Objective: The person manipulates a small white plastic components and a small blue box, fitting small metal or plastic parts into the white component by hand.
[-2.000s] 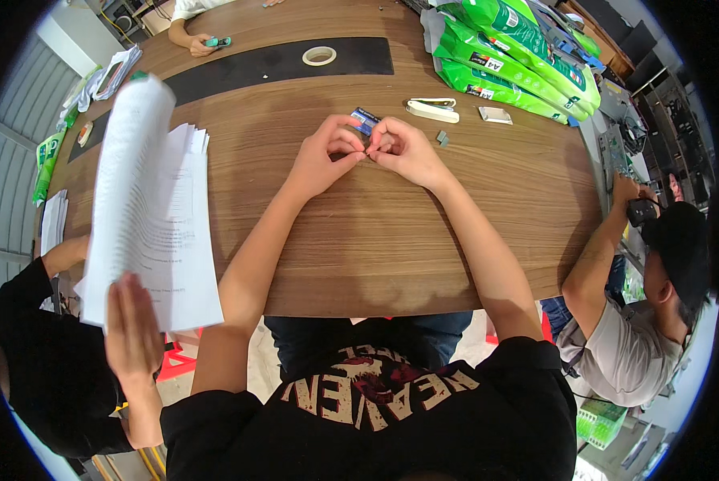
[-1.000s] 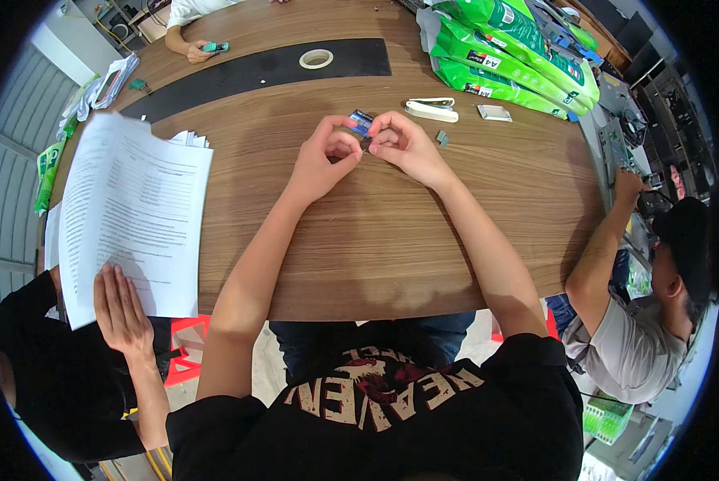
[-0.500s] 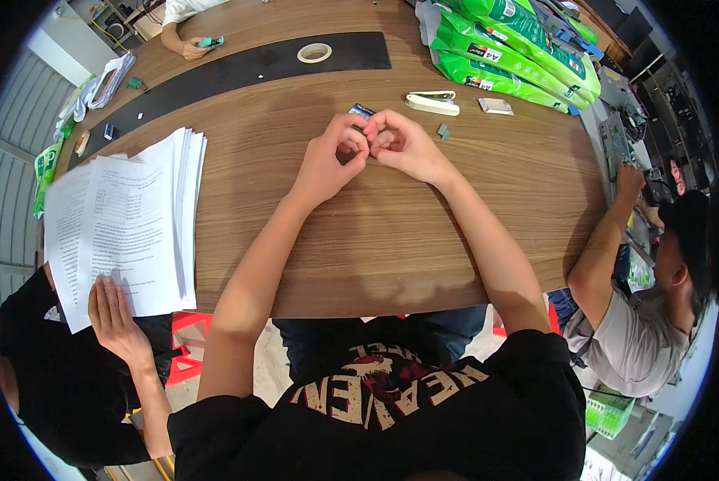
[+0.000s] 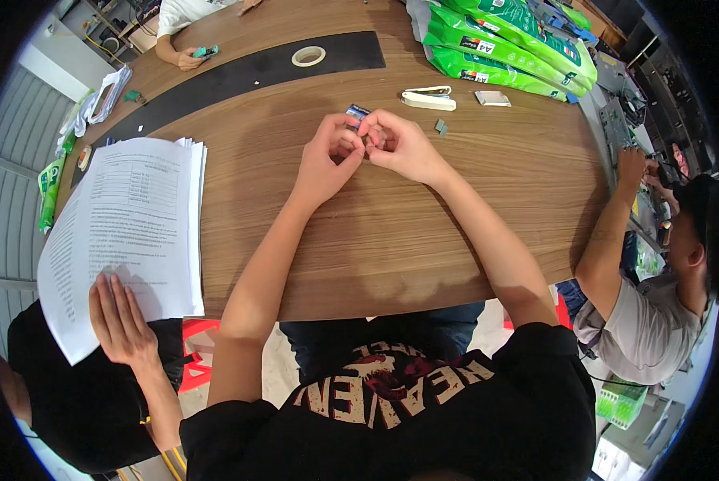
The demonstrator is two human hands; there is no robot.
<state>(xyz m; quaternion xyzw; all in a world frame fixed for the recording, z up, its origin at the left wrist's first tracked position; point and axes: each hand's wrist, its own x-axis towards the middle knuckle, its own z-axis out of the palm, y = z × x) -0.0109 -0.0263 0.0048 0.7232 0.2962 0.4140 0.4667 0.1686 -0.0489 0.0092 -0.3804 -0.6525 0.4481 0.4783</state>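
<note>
My left hand [image 4: 325, 164] and my right hand [image 4: 407, 151] meet above the wooden table, fingers curled and tips pressed together. Something small and dark seems to sit between the fingertips, mostly hidden, and I cannot make out what it is. Just behind my fingers a small blue box [image 4: 358, 111] shows in part. To the right of my right hand lies a small grey-green block [image 4: 441, 127], perhaps strips of staples. Beyond it are a cream-white stapler [image 4: 429, 99] and a small flat tray-like piece [image 4: 493, 99] with a pale rim.
At left, a co-worker's hand [image 4: 123, 325] rests on a stack of printed sheets [image 4: 135, 216]. A tape roll [image 4: 308, 56] lies on a black strip [image 4: 239, 78]. Green paper packs [image 4: 504, 56] are piled far right. Another person's hand [image 4: 189, 60] holds a teal object; someone sits at right.
My hands stay together with only slight finger movement. At left, the top sheet has swung over and bends past the table edge. The whole view has shifted slightly.
</note>
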